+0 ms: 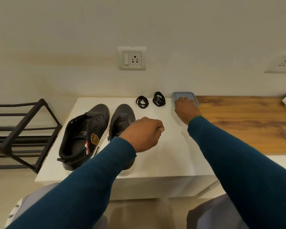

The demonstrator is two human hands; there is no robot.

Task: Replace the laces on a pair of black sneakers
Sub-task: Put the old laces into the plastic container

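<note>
sneakers (86, 134), toes to wall (56, 47) (axes parallel), left hand (144, 134) fisted empty, right hand (186, 109) flat on lid (184, 94)

Single head-worn wide-angle view, looking forward and down, close over white table (163, 154), wall (139, 22) directly ahead

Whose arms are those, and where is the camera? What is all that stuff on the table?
Those are a person's own arms, in blue sleeves. The camera sits on their head and looks down, so you see what they see. On the white table stand a black sneaker and its twin, both without laces. Behind them lie one lace bundle and a second bundle. The right hand rests on a grey-blue lid. The left hand hovers, curled like a fist; nothing shows in it.
</note>
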